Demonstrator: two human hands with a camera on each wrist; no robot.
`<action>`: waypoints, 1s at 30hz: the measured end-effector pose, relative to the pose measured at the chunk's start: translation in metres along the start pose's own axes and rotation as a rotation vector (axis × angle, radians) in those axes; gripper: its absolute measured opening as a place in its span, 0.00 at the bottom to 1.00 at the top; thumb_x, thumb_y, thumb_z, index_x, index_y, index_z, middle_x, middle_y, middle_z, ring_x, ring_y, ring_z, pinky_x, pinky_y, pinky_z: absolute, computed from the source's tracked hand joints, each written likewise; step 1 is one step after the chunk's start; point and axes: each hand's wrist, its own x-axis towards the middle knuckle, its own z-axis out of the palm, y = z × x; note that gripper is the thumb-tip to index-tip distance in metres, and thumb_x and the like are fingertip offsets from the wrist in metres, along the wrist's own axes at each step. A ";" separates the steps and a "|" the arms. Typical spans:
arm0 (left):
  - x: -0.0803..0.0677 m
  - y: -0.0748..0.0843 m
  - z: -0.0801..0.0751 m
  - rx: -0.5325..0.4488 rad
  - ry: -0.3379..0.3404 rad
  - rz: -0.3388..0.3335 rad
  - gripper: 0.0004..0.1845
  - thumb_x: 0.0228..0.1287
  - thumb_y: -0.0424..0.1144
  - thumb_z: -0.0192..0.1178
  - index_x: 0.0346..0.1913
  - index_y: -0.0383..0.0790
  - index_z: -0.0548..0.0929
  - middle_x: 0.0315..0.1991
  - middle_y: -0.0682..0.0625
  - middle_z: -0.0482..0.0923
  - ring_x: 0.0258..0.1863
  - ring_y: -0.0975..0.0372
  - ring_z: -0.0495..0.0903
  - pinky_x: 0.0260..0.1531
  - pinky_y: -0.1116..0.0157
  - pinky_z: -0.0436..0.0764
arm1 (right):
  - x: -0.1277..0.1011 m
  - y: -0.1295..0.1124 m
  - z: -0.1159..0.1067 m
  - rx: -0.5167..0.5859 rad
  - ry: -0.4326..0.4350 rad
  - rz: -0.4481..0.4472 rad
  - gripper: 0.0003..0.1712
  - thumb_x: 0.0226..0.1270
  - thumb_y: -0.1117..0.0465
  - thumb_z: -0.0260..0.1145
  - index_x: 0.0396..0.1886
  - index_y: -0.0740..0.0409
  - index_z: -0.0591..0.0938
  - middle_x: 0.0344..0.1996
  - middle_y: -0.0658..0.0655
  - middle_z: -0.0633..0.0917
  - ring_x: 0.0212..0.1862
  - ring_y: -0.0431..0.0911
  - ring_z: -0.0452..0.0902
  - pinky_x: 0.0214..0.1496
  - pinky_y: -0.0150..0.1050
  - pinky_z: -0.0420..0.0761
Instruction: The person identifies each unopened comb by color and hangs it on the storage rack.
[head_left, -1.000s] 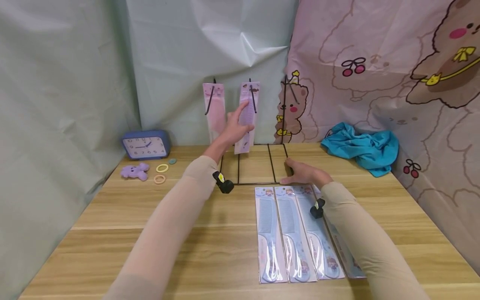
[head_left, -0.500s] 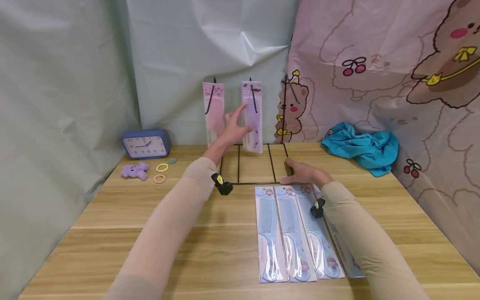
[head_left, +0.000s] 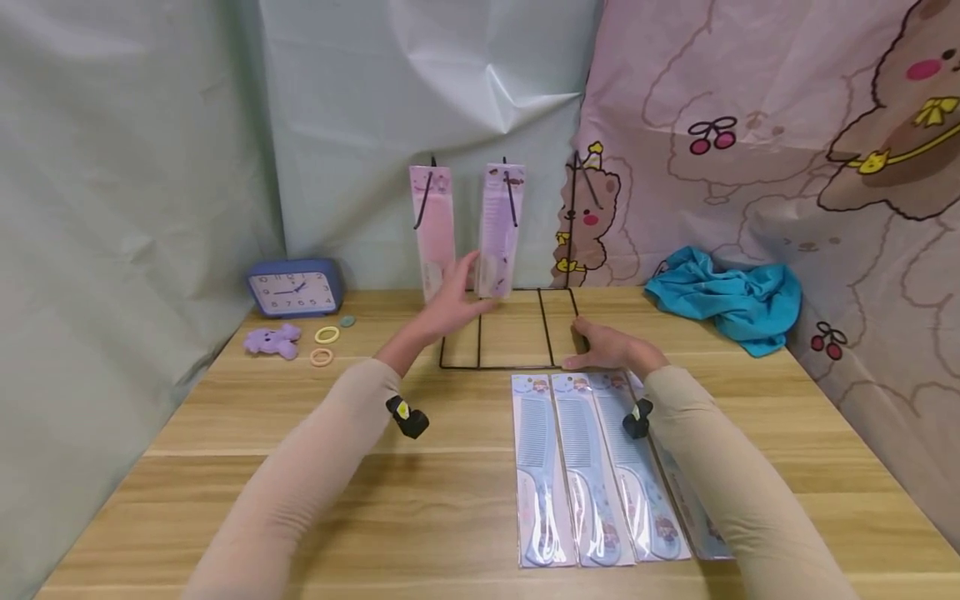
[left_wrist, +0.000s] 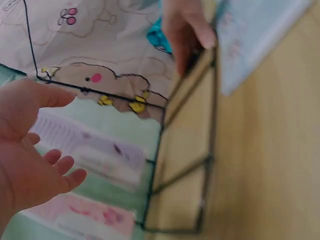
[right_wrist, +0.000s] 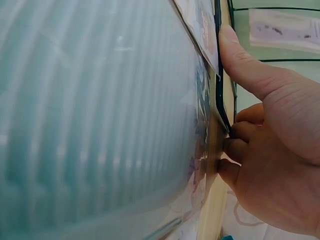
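A black wire display rack (head_left: 516,367) stands at the back of the table. From its hooks hang a packaged pink comb (head_left: 435,218) on the left and a packaged purple comb (head_left: 494,233) in the middle. My left hand (head_left: 448,307) is just in front of these packs near their lower ends; the left wrist view shows its fingers spread with nothing in them. At the base's front right corner, my right hand (head_left: 613,347) grips the wire frame, thumb along the bar and fingers curled at the corner in the right wrist view. Several packaged blue combs (head_left: 533,442) lie side by side below.
Beyond the right hand lies a crumpled teal cloth (head_left: 723,292). At the back left are a blue clock (head_left: 294,289), a purple toy figure (head_left: 272,341) and small rings (head_left: 327,335). The rack's right hook (head_left: 588,183) holds no pack.
My left hand has come away from the purple comb pack, moving down and left. The pack shifted right, then swung back slightly. The right hand stayed on the rack's corner.
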 end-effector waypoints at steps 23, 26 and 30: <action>-0.040 -0.083 -0.010 0.216 -0.262 -0.078 0.65 0.60 0.52 0.72 0.80 0.44 0.29 0.81 0.42 0.30 0.78 0.48 0.39 0.75 0.50 0.44 | 0.000 -0.001 0.000 -0.010 0.000 0.016 0.61 0.64 0.39 0.69 0.80 0.64 0.45 0.78 0.68 0.49 0.78 0.61 0.42 0.77 0.57 0.48; -0.040 -0.085 -0.009 0.232 -0.274 -0.071 0.63 0.61 0.51 0.71 0.80 0.40 0.31 0.80 0.40 0.33 0.78 0.48 0.41 0.75 0.51 0.45 | 0.000 -0.001 0.000 -0.007 -0.005 0.016 0.61 0.64 0.39 0.69 0.80 0.64 0.45 0.78 0.68 0.49 0.78 0.61 0.42 0.77 0.57 0.48; -0.038 -0.085 -0.007 0.261 -0.295 -0.060 0.62 0.63 0.49 0.70 0.79 0.35 0.32 0.80 0.36 0.38 0.78 0.47 0.44 0.75 0.51 0.46 | 0.000 -0.001 0.000 -0.003 -0.010 0.020 0.61 0.64 0.39 0.69 0.81 0.64 0.45 0.79 0.67 0.49 0.78 0.61 0.42 0.77 0.57 0.47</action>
